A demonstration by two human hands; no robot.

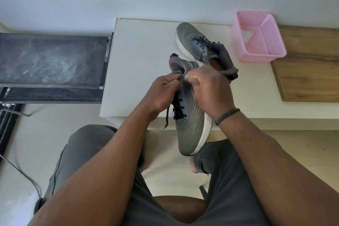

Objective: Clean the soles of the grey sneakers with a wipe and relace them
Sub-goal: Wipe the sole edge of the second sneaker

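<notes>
A grey sneaker [190, 126] with a white sole is held over the front edge of the white table [139, 71], toe pointing toward me. Its black lace [178, 104] is threaded through the eyelets, and one loose end hangs down at the left. My left hand [165, 91] pinches a loop of lace near the shoe's collar. My right hand [209, 88] is blurred, its fingers curled on the lace beside the left hand. The second grey sneaker [194, 40] lies laced on the table behind, toe pointing away.
A pink plastic basket [260, 36] stands at the table's back right with something white inside. A wooden board [308, 71] lies at the right. A dark dusty shelf [51, 58] sits to the left. My knees are below the table edge.
</notes>
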